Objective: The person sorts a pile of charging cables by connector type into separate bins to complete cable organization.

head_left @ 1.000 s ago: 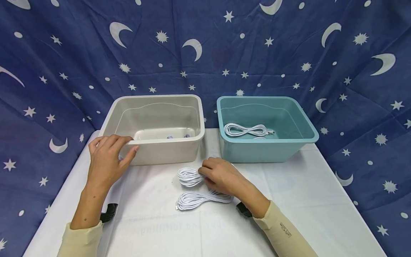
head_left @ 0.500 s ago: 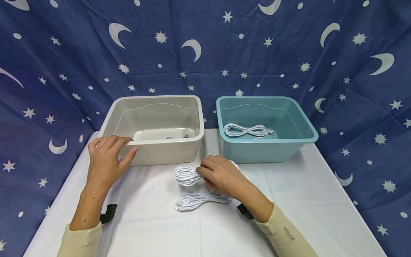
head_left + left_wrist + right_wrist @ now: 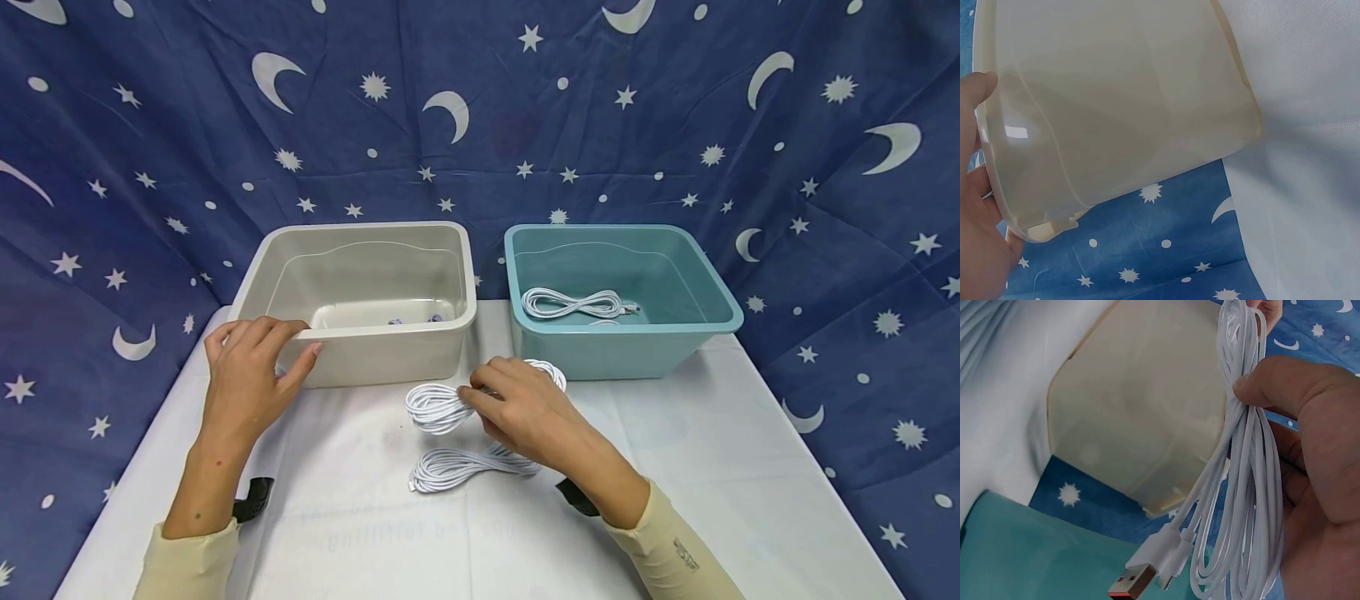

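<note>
My left hand grips the front rim of the beige plastic bin, fingers over the edge and thumb outside. In the left wrist view, the thumb lies against the bin's outer wall. My right hand pinches the middle of a coiled white USB cable, whose loops stick out on both sides. The right wrist view shows its USB plug and a smaller connector hanging down beside the loops. Just below, a second coiled white cable lies on the table, partly hidden by the right hand.
A teal bin stands to the right of the beige one, with a coiled white cable inside. Small bluish objects lie in the beige bin. A white cloth covers the table; a blue star-patterned curtain hangs behind.
My right hand has lifted the upper cable slightly, and more of its right-hand loop shows. The left hand stays on the beige bin's rim.
</note>
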`<move>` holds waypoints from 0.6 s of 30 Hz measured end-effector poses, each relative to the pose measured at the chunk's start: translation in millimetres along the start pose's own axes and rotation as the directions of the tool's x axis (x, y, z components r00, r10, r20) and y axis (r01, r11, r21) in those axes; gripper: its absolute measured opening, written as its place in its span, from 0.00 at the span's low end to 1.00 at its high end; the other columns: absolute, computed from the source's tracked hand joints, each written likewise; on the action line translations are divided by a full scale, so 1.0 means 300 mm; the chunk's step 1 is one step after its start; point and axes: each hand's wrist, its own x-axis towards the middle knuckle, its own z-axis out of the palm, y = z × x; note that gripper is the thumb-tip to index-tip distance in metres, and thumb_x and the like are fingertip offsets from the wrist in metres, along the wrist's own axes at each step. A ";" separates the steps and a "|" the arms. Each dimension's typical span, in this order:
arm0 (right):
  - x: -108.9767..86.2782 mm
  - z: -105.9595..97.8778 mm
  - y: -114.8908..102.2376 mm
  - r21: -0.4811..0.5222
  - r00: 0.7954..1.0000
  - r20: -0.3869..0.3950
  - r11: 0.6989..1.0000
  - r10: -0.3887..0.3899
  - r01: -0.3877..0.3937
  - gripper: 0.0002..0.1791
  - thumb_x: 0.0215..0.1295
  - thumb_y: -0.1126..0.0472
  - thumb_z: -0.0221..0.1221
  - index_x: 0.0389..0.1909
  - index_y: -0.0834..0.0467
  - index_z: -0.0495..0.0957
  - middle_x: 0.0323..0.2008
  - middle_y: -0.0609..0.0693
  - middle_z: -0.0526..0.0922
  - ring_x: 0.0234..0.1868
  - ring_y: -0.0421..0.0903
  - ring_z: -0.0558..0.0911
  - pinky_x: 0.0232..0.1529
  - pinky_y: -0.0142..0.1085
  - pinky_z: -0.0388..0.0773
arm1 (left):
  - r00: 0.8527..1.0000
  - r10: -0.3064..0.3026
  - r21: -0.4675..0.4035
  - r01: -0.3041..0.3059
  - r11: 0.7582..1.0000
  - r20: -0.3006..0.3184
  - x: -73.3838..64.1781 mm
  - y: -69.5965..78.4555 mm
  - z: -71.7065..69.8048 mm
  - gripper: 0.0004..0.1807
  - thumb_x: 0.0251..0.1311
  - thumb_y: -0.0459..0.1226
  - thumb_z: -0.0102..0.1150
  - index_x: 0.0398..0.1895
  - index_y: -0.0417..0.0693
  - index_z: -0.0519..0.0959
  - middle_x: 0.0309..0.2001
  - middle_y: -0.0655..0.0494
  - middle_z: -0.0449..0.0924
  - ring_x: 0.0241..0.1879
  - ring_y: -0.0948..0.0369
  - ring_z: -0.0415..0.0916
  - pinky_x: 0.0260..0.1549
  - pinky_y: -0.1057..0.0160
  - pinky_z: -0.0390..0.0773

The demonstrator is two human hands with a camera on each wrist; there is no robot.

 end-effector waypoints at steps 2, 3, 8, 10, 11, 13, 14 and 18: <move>0.002 -0.010 -0.002 -0.001 1.000 -0.016 1.000 -0.004 0.004 0.17 0.59 0.67 0.60 0.50 0.55 0.83 0.43 0.48 0.80 0.45 0.47 0.77 0.48 0.37 0.76 | 1.000 0.000 0.000 0.000 1.000 0.001 0.000 0.000 0.001 0.17 0.59 0.46 0.68 0.46 0.47 0.83 0.39 0.50 0.82 0.44 0.48 0.77 0.59 0.41 0.57; 0.002 -0.016 -0.003 -0.001 1.000 -0.027 1.000 -0.008 0.008 0.17 0.58 0.67 0.60 0.50 0.55 0.83 0.43 0.48 0.80 0.45 0.47 0.77 0.49 0.38 0.76 | 1.000 0.000 0.000 0.000 1.000 0.001 0.000 0.000 0.001 0.17 0.59 0.46 0.68 0.46 0.47 0.83 0.39 0.50 0.82 0.44 0.48 0.77 0.59 0.41 0.57; 0.004 -0.044 -0.007 0.001 0.997 -0.079 1.000 -0.024 0.024 0.18 0.57 0.70 0.57 0.49 0.56 0.82 0.42 0.48 0.79 0.45 0.48 0.77 0.51 0.39 0.76 | 1.000 0.000 0.002 0.000 1.000 0.000 0.000 0.001 0.001 0.17 0.59 0.47 0.68 0.46 0.47 0.83 0.38 0.50 0.82 0.44 0.48 0.77 0.59 0.41 0.57; 0.005 -0.054 -0.008 -0.003 0.995 -0.101 1.000 -0.025 0.025 0.19 0.57 0.71 0.56 0.49 0.56 0.82 0.42 0.49 0.79 0.46 0.49 0.78 0.49 0.39 0.77 | 1.000 -0.001 0.002 0.001 1.000 0.000 0.000 0.001 0.001 0.17 0.59 0.47 0.68 0.46 0.47 0.83 0.39 0.50 0.82 0.44 0.48 0.77 0.60 0.41 0.57; 0.004 -0.058 -0.008 -0.005 0.994 -0.109 1.000 -0.024 0.024 0.19 0.57 0.71 0.56 0.49 0.56 0.82 0.43 0.49 0.79 0.46 0.49 0.78 0.49 0.39 0.77 | 1.000 -0.001 0.002 0.001 1.000 0.000 0.000 0.001 0.001 0.17 0.59 0.47 0.68 0.46 0.47 0.83 0.39 0.50 0.83 0.44 0.48 0.77 0.60 0.41 0.56; 0.004 -0.068 -0.006 -0.006 0.992 -0.122 1.000 -0.020 0.019 0.19 0.58 0.71 0.56 0.49 0.56 0.82 0.43 0.49 0.80 0.47 0.49 0.78 0.49 0.39 0.77 | 1.000 -0.002 0.001 0.002 1.000 -0.001 0.001 0.001 0.001 0.17 0.59 0.47 0.68 0.46 0.47 0.83 0.39 0.50 0.83 0.44 0.48 0.77 0.60 0.41 0.56; 0.003 -0.073 -0.006 -0.007 0.992 -0.126 1.000 -0.017 0.016 0.19 0.58 0.71 0.57 0.49 0.56 0.83 0.43 0.50 0.80 0.47 0.49 0.78 0.48 0.39 0.78 | 1.000 -0.002 0.001 0.002 1.000 0.000 0.000 0.001 0.001 0.17 0.59 0.47 0.68 0.46 0.47 0.83 0.39 0.50 0.83 0.44 0.48 0.77 0.59 0.41 0.56; 0.000 -0.095 0.000 -0.011 0.991 -0.132 1.000 -0.004 0.002 0.20 0.58 0.71 0.59 0.51 0.56 0.83 0.45 0.50 0.80 0.48 0.50 0.78 0.48 0.39 0.78 | 1.000 -0.003 -0.001 0.003 1.000 0.001 0.000 0.002 0.000 0.18 0.59 0.47 0.68 0.46 0.47 0.83 0.39 0.50 0.83 0.45 0.48 0.77 0.59 0.41 0.57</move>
